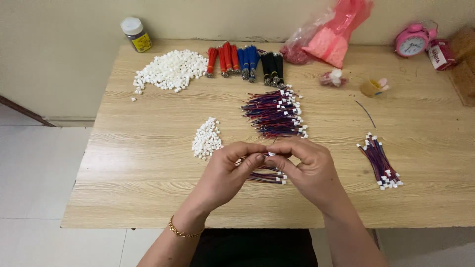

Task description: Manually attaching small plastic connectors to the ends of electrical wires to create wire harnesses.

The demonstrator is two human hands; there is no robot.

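My left hand (pixel 228 170) and my right hand (pixel 308 167) meet fingertip to fingertip above the wooden table (pixel 148 163). Together they pinch a small wire piece with a white connector (pixel 270 154); the fingers hide most of it. Just under the hands lies a small bunch of red, blue and black wires with white plugs (pixel 269 176). A small heap of white connectors (pixel 207 138) sits left of the hands. A big pile of finished wire leads (pixel 275 113) lies just beyond them.
A large heap of white connectors (pixel 170 69) and bundles of red, blue and black wires (pixel 245 60) lie at the back. A wire bundle (pixel 380 161) lies at right. A jar (pixel 135 34), pink bags (pixel 332 34), a pink alarm clock (pixel 411 40) and a small yellow cup (pixel 371 87) stand along the far edge.
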